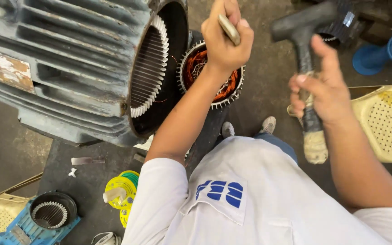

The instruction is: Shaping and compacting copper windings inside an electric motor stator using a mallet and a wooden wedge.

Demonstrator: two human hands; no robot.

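We stand on a dull concrete floor [259, 86] beside a dark bench [87, 181]. Our left hand [225, 38] is fisted around a flat metal bar [229, 29], above a stator [212, 75] of orange copper windings. Our right hand [320, 88] grips a black mallet [305, 68] by its wrapped handle, head raised. A grey finned motor housing [78, 63] lies left.
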